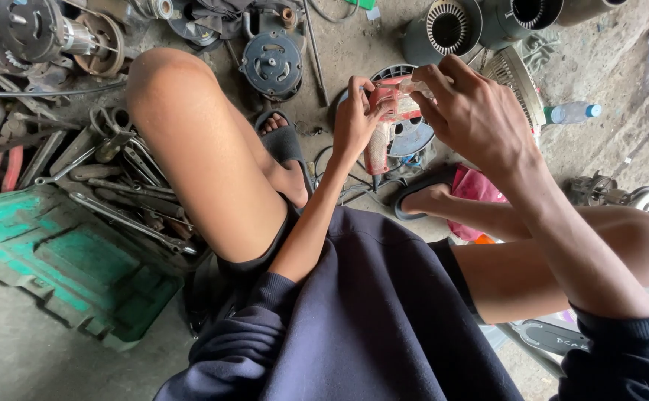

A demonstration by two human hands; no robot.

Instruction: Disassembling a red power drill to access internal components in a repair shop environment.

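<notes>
A red power tool (385,126) is held between both hands, gripped by the left hand (354,119) and pinched at its top by the right hand (469,111).

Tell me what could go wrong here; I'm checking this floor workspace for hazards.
1. Both hands, left hand and right hand, grip the red tool in mid-air with no support; it could slip and drop onto the sandalled foot below.
2. Cables lie looped on the floor by the feet and might snag.
3. Loose wrenches crowd the left leg, so shifting position could mean a scrape.
</notes>
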